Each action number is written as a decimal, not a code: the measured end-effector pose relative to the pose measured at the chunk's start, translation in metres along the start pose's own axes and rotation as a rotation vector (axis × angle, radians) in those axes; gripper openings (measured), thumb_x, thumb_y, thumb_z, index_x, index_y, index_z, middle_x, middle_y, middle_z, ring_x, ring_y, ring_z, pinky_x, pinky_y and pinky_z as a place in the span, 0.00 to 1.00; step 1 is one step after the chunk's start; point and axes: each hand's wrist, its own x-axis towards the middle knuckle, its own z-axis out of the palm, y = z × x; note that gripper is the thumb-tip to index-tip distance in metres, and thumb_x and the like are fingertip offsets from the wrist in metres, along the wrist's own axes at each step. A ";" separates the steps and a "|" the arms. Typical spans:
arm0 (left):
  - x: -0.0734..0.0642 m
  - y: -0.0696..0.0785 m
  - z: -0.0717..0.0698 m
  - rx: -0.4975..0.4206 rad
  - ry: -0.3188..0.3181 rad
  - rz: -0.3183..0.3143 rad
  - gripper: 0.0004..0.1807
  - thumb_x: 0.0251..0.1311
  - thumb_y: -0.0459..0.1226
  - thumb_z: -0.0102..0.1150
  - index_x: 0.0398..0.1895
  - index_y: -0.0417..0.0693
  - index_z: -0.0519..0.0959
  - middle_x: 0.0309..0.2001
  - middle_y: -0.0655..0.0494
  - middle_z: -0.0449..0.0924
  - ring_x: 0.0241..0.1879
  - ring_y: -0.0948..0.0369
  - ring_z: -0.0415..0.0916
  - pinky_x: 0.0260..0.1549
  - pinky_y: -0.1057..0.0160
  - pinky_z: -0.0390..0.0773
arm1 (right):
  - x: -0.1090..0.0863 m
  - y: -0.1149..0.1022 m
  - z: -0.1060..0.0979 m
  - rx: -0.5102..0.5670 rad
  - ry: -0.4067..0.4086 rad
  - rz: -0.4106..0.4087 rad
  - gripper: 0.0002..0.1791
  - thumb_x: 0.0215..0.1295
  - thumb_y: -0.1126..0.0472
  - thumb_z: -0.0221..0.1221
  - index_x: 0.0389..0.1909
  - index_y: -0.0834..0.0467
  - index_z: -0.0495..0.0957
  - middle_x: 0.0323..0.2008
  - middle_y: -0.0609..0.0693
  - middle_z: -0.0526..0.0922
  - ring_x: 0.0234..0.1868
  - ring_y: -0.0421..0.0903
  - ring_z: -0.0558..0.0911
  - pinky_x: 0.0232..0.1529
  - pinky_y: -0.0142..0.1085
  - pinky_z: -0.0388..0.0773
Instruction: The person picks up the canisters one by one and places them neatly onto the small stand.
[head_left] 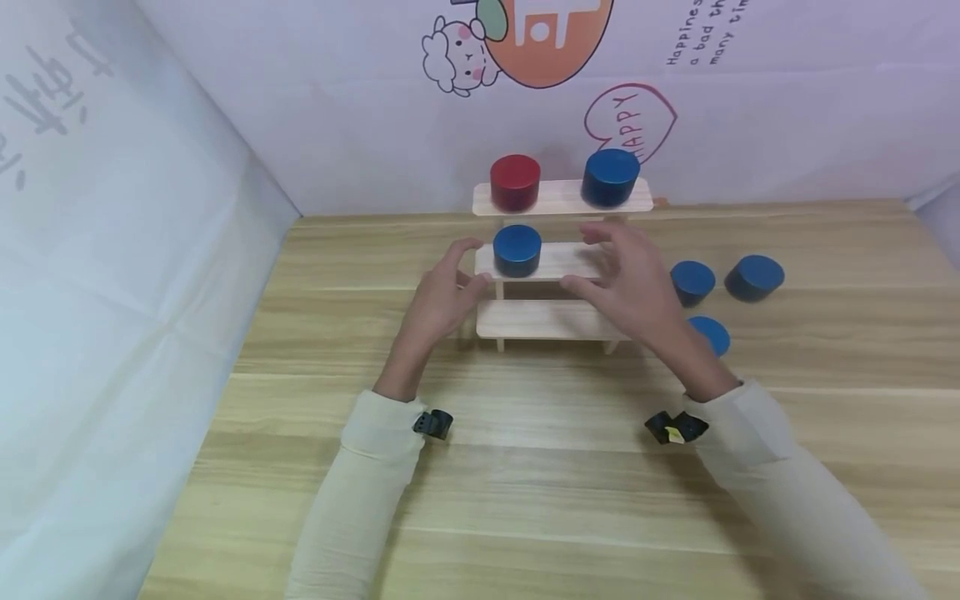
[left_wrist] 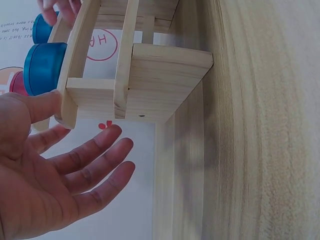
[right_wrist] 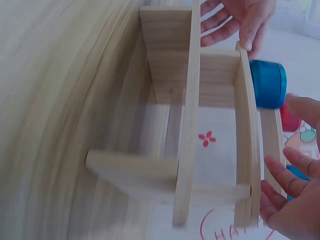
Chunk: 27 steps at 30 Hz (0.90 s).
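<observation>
A three-tier wooden shelf rack (head_left: 553, 320) stands on the table against the back wall. On its middle tier, at the left, sits a short round blue tin (head_left: 517, 252). The top tier carries a red tin (head_left: 515, 183) and another blue tin (head_left: 611, 178). My left hand (head_left: 441, 302) is at the left end of the middle tier, its thumb at the board's end and the other fingers spread. Over the right part of that tier my right hand (head_left: 633, 279) hovers with fingers apart, holding nothing. It hides the right ends of the lower tiers.
Right of the rack on the table are three more blue tins: one (head_left: 692, 282) near the rack, another (head_left: 754, 277) farther right, and a third (head_left: 710, 335) partly behind the right forearm. A printed white cloth (head_left: 360, 133) hangs behind and at the left.
</observation>
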 end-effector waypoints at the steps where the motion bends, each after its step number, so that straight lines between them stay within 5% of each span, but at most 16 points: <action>1: 0.000 0.000 0.000 0.002 0.001 0.000 0.30 0.72 0.44 0.54 0.75 0.60 0.62 0.49 0.44 0.80 0.44 0.52 0.80 0.34 0.52 0.79 | -0.002 0.002 -0.003 0.002 0.005 0.003 0.35 0.59 0.57 0.72 0.66 0.61 0.71 0.59 0.58 0.77 0.62 0.56 0.72 0.59 0.55 0.71; 7: -0.002 0.001 0.000 0.013 0.004 -0.008 0.29 0.72 0.45 0.54 0.75 0.61 0.62 0.51 0.43 0.80 0.47 0.50 0.80 0.37 0.50 0.79 | -0.017 0.017 -0.023 0.000 0.029 0.056 0.34 0.60 0.54 0.71 0.65 0.60 0.73 0.58 0.58 0.78 0.63 0.58 0.72 0.61 0.58 0.66; 14: -0.003 0.000 -0.002 0.027 0.016 -0.013 0.29 0.72 0.45 0.54 0.75 0.60 0.62 0.52 0.42 0.80 0.49 0.49 0.79 0.41 0.48 0.79 | -0.034 0.040 -0.044 0.010 0.085 -0.036 0.36 0.58 0.53 0.73 0.64 0.64 0.73 0.58 0.61 0.78 0.63 0.60 0.72 0.63 0.57 0.64; 27: -0.001 0.002 0.003 0.012 0.020 -0.007 0.29 0.73 0.43 0.54 0.74 0.59 0.63 0.49 0.41 0.80 0.45 0.50 0.80 0.39 0.49 0.79 | -0.049 0.065 -0.067 -0.057 -0.008 -0.006 0.36 0.60 0.59 0.72 0.66 0.67 0.69 0.60 0.65 0.74 0.62 0.64 0.70 0.60 0.60 0.65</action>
